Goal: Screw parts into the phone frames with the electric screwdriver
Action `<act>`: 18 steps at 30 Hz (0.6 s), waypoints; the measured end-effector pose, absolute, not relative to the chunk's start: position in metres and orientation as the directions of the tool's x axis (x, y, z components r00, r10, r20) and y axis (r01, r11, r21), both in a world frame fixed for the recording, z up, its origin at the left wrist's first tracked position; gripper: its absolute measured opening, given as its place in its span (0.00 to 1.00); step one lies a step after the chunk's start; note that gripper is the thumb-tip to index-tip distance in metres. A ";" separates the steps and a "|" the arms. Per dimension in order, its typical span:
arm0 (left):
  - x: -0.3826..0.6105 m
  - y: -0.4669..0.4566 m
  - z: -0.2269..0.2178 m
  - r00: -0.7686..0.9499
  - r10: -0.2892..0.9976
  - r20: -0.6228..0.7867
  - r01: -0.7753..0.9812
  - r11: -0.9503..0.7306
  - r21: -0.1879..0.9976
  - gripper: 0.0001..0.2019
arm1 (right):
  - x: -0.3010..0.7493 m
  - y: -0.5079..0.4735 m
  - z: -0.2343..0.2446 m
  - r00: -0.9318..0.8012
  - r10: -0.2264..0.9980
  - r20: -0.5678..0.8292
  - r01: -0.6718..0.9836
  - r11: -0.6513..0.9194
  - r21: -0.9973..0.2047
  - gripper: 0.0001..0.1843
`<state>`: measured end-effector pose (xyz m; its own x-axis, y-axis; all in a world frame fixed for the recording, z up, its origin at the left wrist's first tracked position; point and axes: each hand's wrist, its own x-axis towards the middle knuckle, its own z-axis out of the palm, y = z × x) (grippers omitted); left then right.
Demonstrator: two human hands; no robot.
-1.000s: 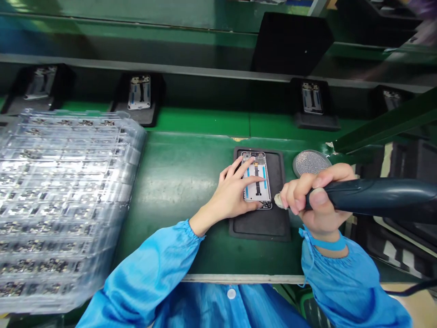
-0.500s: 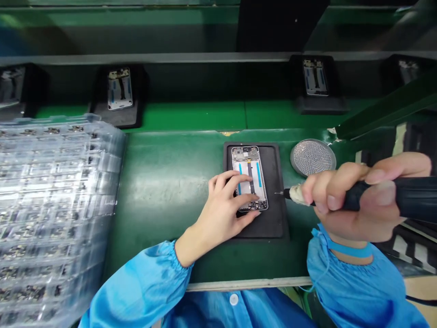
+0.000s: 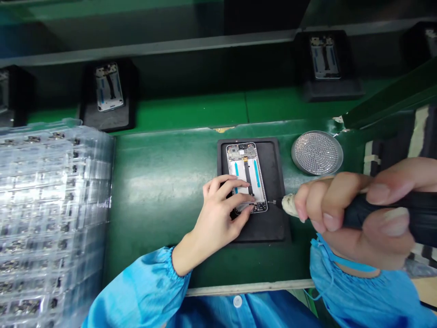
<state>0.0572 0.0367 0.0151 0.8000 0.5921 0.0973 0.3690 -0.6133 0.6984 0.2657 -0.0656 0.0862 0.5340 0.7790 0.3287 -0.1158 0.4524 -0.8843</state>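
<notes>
A dark-green bench [image 3: 153, 182] carries a stack of clear plastic trays [image 3: 87, 223] on the left, a flat black rectangular tray [image 3: 273, 177] in the middle and — near that tray's right side — a round grey disc [image 3: 317, 153] with a shiny dotted top. Black foam-like holders [image 3: 118, 120] sit on the brighter green strip [image 3: 191, 109] behind.

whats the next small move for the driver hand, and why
Perhaps ease the driver slightly left, over the lower end of the phone: the right hand grips it, its tip shows close beside the phone's edge, and the left hand lies over the phone's lower part.
</notes>
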 end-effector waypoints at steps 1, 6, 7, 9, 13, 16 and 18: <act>0.058 0.038 0.016 0.800 0.596 0.066 0.388 -0.599 0.701 0.08 | 0.263 -0.064 0.084 0.514 0.792 0.330 -0.137 0.455 -0.880 0.10; 0.063 0.041 0.022 0.812 0.583 -0.026 0.436 -0.576 0.692 0.10 | 0.256 -0.056 0.069 0.392 0.852 0.346 -0.207 0.449 -0.869 0.07; 0.064 0.041 0.023 0.812 0.582 -0.031 0.438 -0.574 0.691 0.11 | 0.255 -0.054 0.066 0.380 0.855 0.352 -0.215 0.452 -0.866 0.06; 0.065 0.041 0.025 0.813 0.582 -0.035 0.439 -0.572 0.693 0.11 | 0.255 -0.051 0.062 0.362 0.860 0.359 -0.227 0.455 -0.861 0.06; 0.067 0.040 0.025 0.811 0.584 -0.030 0.434 -0.567 0.701 0.12 | 0.253 -0.047 0.056 0.375 0.851 0.367 -0.222 0.467 -0.856 0.10; 0.068 0.040 0.024 0.812 0.583 -0.035 0.436 -0.564 0.701 0.12 | 0.252 -0.047 0.054 0.386 0.850 0.357 -0.190 0.453 -0.871 0.13; 0.068 0.040 0.024 0.814 0.580 -0.034 0.433 -0.566 0.702 0.12 | 0.252 -0.048 0.054 0.378 0.847 0.373 -0.166 0.459 -0.873 0.13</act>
<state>0.0679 0.0400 0.0240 0.8138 0.5801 -0.0336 0.4325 -0.5662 0.7017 0.2523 -0.0476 0.0544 0.3778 0.8473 0.3732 -0.1661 0.4586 -0.8730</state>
